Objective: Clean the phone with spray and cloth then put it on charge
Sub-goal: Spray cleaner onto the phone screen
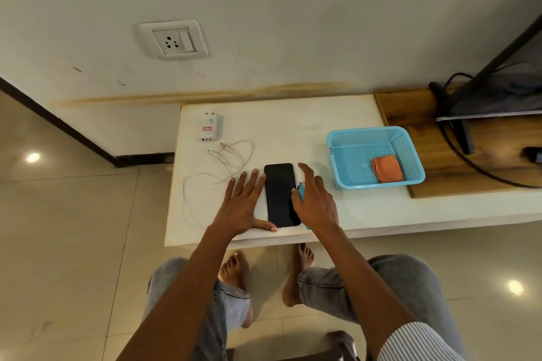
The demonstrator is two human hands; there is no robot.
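Head view: phone (280, 195) lies face up near the front edge of the white bench (293, 126). Left hand (245, 205), fingers spread wide, presses flat beside the phone's left edge, thumb at its near corner. Right hand (315, 202) is wrapped around a small blue spray bottle (301, 188), mostly hidden, just right of the phone. Orange cloth (386, 172) sits folded in the blue basket (375, 155), far right. Charger (208, 127) and white cable (231, 160) lie unplugged on the far left; wall socket (174, 39) is empty. Judged stage: spraying about to begin; wiping and charging not yet done.
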